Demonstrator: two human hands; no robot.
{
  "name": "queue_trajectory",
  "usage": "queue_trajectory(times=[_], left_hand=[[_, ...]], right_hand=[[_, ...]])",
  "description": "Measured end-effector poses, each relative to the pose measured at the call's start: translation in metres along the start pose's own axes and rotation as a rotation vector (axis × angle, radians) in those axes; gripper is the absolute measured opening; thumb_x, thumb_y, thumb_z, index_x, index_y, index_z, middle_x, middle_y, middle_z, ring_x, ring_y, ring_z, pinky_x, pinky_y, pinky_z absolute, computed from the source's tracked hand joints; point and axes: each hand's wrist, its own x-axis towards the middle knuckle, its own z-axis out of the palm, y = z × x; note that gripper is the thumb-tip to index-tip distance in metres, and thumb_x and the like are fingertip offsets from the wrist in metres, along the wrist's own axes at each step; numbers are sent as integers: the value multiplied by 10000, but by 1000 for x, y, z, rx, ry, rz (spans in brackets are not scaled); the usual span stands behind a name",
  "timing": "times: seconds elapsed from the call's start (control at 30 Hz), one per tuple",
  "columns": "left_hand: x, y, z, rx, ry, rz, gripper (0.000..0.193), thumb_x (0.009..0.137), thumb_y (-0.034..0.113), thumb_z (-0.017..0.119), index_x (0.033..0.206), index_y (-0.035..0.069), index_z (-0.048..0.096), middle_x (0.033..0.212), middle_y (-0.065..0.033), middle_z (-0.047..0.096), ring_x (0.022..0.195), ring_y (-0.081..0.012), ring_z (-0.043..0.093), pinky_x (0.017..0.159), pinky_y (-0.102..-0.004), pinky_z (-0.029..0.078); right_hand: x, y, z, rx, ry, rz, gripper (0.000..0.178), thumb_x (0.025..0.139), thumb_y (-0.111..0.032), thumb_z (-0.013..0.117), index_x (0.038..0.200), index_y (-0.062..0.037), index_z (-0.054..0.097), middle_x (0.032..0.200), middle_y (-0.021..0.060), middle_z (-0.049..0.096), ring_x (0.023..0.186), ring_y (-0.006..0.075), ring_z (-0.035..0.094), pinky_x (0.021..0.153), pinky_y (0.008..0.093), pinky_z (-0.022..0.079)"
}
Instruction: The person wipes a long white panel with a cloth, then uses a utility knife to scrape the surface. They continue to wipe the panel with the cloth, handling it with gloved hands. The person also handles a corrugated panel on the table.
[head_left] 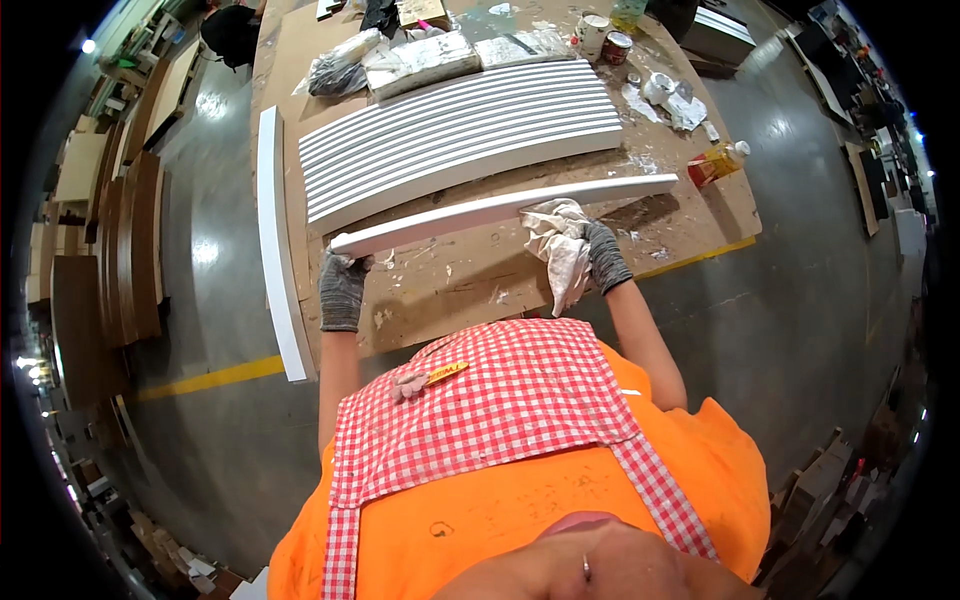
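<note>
A long white strip (pixel 450 218) is held up over the near part of the worktable. My left hand (pixel 343 290), in a grey knit glove, is closed around its left end. Farther along, my right hand (pixel 606 258), gloved alike, grips a stained whitish rag (pixel 560 245) that lies against the strip; some of its fingers are hidden by the cloth. Just beyond, a row of similar white strips (pixel 460 140) lies side by side. Another white strip (pixel 278 240) lies lengthwise along the table's left edge.
Wrapped packages (pixel 422 65) lie behind the row. Cans (pixel 617 47), white crumpled paper (pixel 688 110) and a bottle of yellow-red liquid (pixel 718 163) stand along the right of the brown worktable (pixel 440 290). Brown boards (pixel 130 240) stand at left; a yellow line (pixel 215 378) crosses the floor.
</note>
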Motion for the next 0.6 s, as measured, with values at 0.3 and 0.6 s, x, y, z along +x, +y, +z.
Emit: queue_trajectory(times=[0.3, 0.6], left_hand=[[-19, -5, 20, -179, 71, 81, 436, 868, 65, 504, 1290, -11, 430, 1255, -196, 509, 1158, -303, 508, 1018, -397, 430], [-27, 2, 25, -474, -81, 89, 524, 863, 8, 501, 1365, -16, 352, 1406, -212, 372, 1317, -330, 351, 1123, -426, 282]], right_hand=[[-17, 15, 17, -309, 109, -49, 283, 855, -253, 538, 943, -10, 655, 829, 114, 667, 692, 210, 580, 655, 367, 478], [-26, 0, 18, -955, -33, -630, 209, 821, -145, 525, 969, -95, 664, 927, 118, 663, 885, 256, 632, 795, 352, 495]])
